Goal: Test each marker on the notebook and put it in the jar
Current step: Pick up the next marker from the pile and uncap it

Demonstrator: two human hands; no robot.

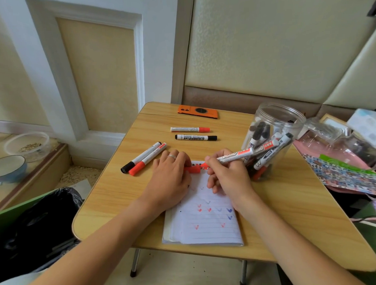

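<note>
An open lined notebook (204,222) with red and blue tick marks lies on the wooden folding table (125,200). My right hand (226,175) grips an uncapped red whiteboard marker (236,156), its tip over the top of the page. My left hand (169,177) rests on the notebook's upper left and pinches the red cap (194,169). A clear plastic jar (274,135) with several markers stands to the right. Loose on the table lie a red marker (190,129), a black marker (196,137) and a black and red pair (144,157).
An orange phone (197,111) lies at the table's far edge. Clear bottles and patterned papers (343,158) crowd the right side. A black bag (42,222) sits low on the left, with bowls (9,167) on a ledge beyond it.
</note>
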